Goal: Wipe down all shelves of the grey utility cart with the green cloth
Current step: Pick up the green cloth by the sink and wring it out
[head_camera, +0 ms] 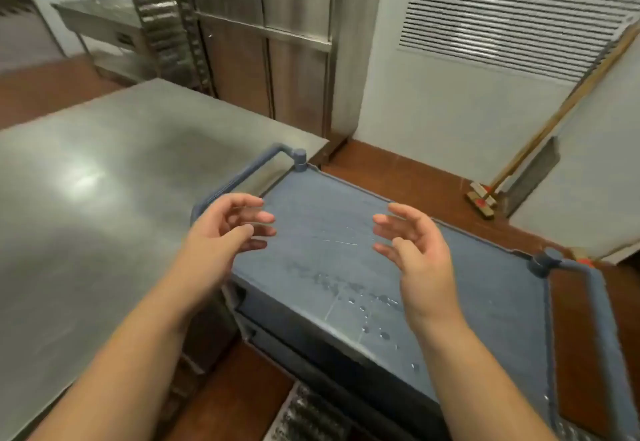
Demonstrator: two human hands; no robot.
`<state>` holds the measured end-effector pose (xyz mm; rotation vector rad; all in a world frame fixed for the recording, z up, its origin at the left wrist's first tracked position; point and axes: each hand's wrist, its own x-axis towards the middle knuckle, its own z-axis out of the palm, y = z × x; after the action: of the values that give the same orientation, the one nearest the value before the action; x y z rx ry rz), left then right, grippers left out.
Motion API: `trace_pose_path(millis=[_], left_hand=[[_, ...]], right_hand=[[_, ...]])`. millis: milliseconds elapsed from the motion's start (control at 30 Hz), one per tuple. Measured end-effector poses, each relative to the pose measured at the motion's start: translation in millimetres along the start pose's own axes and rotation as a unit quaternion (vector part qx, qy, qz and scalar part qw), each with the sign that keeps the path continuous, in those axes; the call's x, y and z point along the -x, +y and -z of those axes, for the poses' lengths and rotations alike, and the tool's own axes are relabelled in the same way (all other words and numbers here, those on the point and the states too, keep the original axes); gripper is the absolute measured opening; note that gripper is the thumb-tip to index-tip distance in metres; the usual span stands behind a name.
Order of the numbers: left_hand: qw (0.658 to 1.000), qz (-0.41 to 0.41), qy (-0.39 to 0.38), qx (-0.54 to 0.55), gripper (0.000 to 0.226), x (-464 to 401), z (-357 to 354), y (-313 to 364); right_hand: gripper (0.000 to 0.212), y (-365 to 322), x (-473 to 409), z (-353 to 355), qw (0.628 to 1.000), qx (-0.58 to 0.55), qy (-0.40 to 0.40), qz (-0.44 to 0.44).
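left hand (pixel 228 229) raised above the near-left end of the cart's top shelf (pixel 346 232), palm turned inward, fingers spread and loosely bent, holding nothing. right hand (pixel 415 250) opposite it, palm facing the left one, fingers likewise spread and loosely bent, holding nothing. the two hands well apart, a stretch of shelf showing between them. neither hand plainly touching the shelf; cannot tell their height above it. grey utility cart (pixel 450 302) set at an angle, its left end against the edge of a stainless steel counter (pixel 104 198). top shelf blue-grey, scratched near the middle, with water droplets (pixel 374 322) scattered toward the near edge. tubular handle (pixel 242 170) at the left end, another handle (pixel 588 288) at the right end. edge of a lower shelf (pixel 311 354) just visible beneath the near side. green cloth not in view. floor of red-brown tile (pixel 433 177). broom (pixel 512 163) leaning against the white wall to the right, head on the floor. louvred vent (pixel 502 14) in the wall above. steel cabinet doors (pixel 263 42) behind the counter, tray rack (pixel 162 17) beside them. floor drain grate (pixel 308 413) at the bottom edge.
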<state>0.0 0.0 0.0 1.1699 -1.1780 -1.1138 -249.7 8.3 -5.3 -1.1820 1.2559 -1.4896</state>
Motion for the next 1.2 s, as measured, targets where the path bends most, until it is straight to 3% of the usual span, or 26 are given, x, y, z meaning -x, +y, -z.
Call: trace_pose_path(millis=[300, 567, 933, 1200], left_hand=[[0.982, -0.005, 0.191, -0.001, 0.034, 129.7, 135.0, 2.6], [0.942, 0.001, 0.334, -0.024, 0.035, 329.2, 270.2, 5.1], [0.842, 0.009, 0.538, -0.030, 0.034, 623.1, 398.8, 29.5], [0.766, 0.009, 0.642, -0.010, 0.039, 739.8, 434.1, 23.3]], right_hand=[[0.045, -4.0, 85.1, -125.1, 0.977, 0.009, -0.215, 0.002], [0.045, -7.8, 248.2, -253.3, 0.926, -0.029, -0.375, -0.013], [0.047, -17.2, 511.3, -393.1, 0.819, -0.069, -0.569, -0.030], [0.046, -27.9, 627.8, -457.3, 0.748, -0.066, -0.658, -0.054]])
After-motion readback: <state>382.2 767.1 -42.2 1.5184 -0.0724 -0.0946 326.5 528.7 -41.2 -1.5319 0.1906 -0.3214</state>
